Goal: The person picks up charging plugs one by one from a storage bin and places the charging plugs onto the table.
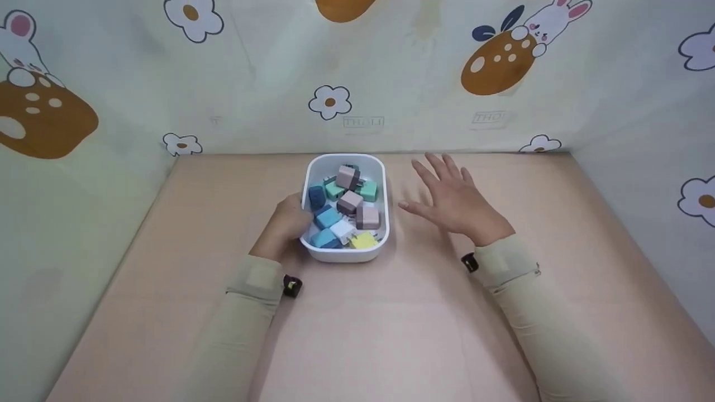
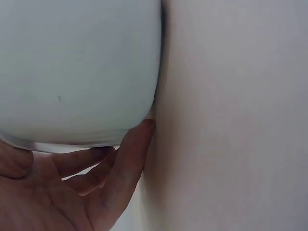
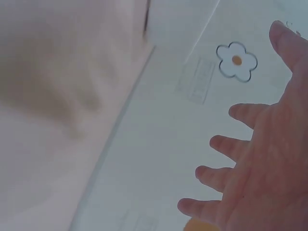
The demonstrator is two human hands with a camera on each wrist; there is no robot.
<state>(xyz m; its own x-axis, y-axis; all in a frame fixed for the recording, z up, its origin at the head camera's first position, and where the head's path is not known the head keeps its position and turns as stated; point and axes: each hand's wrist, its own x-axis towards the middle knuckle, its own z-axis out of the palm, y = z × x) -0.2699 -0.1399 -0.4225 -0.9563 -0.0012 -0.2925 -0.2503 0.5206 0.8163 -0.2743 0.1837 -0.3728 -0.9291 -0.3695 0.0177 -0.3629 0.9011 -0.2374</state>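
Note:
A white plastic bin (image 1: 347, 255) stands on the table near the back wall, holding several small plug adapters in blue, green, mauve, white and yellow, some with prongs showing. My left hand (image 1: 289, 219) grips the bin's left side. In the left wrist view, the fingers (image 2: 126, 163) lie against the outer wall of the bin (image 2: 82, 72), low by the tabletop; the thumb is partly cut off by the frame. To the right of the bin, my right hand (image 1: 455, 204) hovers with its fingers spread, touching nothing. The right wrist view shows that palm (image 3: 269, 163) bare.
A pink cloth-like surface covers the table (image 1: 368, 329). Pale sheeting printed with flowers and rabbits forms the back wall (image 1: 268, 95) and both sides. A dark wrist camera (image 1: 291, 286) sits on the left sleeve, another camera (image 1: 470, 262) on the right.

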